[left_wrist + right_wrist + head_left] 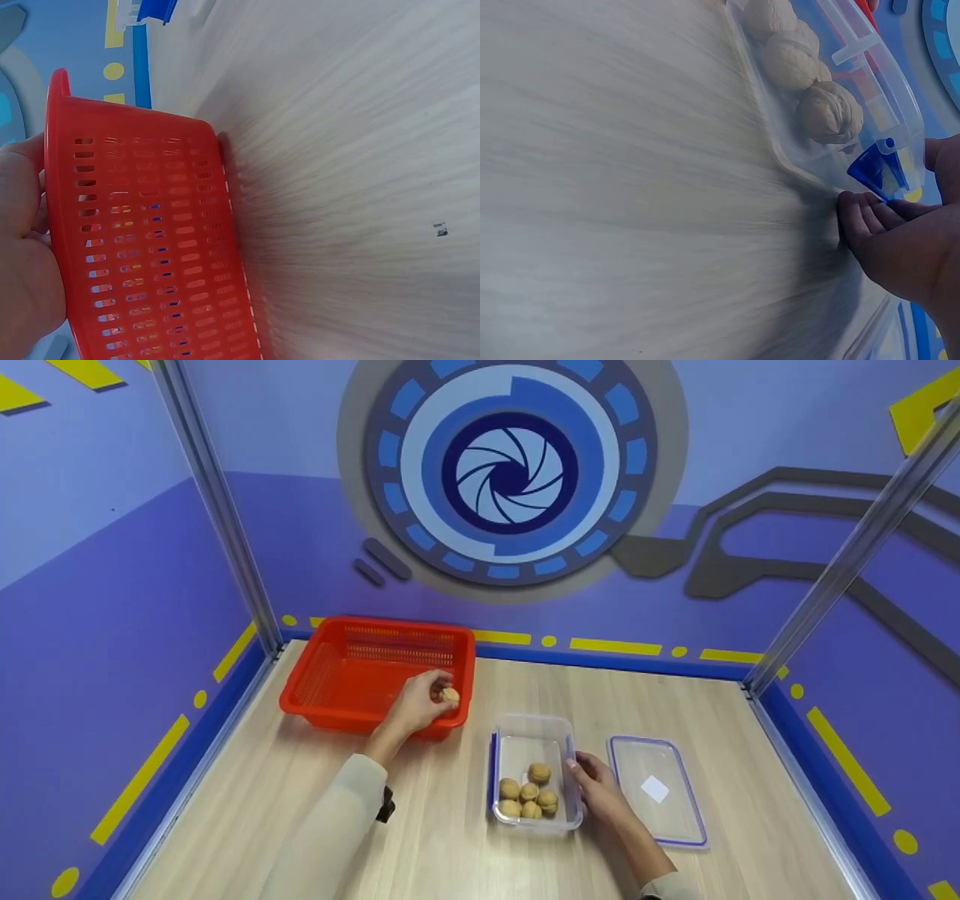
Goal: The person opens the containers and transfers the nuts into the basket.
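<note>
On pale wood table, purple walls; left fingers pinching walnut, right fingers relaxed.

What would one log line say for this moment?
left hand: holds walnut over red basket | right hand: steadies clear box | lid: off, beside

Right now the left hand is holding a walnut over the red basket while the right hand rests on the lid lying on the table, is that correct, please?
Not quite. The left hand does hold a walnut over the red basket, but the right hand rests against the clear container of walnuts, not the lid, which lies untouched beside it. The head view shows this.
</note>
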Available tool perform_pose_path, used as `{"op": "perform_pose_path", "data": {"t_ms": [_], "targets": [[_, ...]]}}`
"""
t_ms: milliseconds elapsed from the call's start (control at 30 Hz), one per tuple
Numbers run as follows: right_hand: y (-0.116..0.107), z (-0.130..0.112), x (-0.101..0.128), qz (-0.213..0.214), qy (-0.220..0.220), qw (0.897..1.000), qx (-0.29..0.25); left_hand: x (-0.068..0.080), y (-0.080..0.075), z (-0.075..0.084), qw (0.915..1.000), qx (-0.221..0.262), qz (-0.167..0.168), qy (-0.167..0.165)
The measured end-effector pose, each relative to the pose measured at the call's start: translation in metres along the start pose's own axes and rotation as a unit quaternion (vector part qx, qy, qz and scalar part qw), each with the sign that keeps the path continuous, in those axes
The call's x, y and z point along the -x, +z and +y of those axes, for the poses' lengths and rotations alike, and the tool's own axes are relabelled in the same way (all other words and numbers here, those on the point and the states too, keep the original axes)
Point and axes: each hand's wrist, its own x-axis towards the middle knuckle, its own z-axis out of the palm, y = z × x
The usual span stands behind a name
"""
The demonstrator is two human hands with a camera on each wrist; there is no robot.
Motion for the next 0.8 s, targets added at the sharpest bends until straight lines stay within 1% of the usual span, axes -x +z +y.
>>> {"op": "perform_pose_path", "data": {"t_ms": [267, 400, 533, 800], "targets": [[-0.0006, 0.0009, 0.0002, -0.004, -0.009, 1.0, -0.021, 0.0008, 0.0012, 0.003, 1.0, -0.007, -0.003, -0.001], [0.0006, 0.0017, -0.0002, -0.003, -0.003, 1.0, -0.008, 0.0023, 0.0012, 0.0026, 0.9998, -0.013, -0.001, -0.013], [0.0006, 0.0015, -0.0016, 0.0, 0.0, 1.0, 0.003, 0.0014, 0.0015, 0.003, 0.9997, -0.02, 0.002, -0.017], [-0.0006, 0.0001, 0.0015, -0.005, 0.01, 1.0, -0.002, 0.0021, 0.0007, 0.0041, 0.9997, -0.013, -0.001, -0.023]]}}
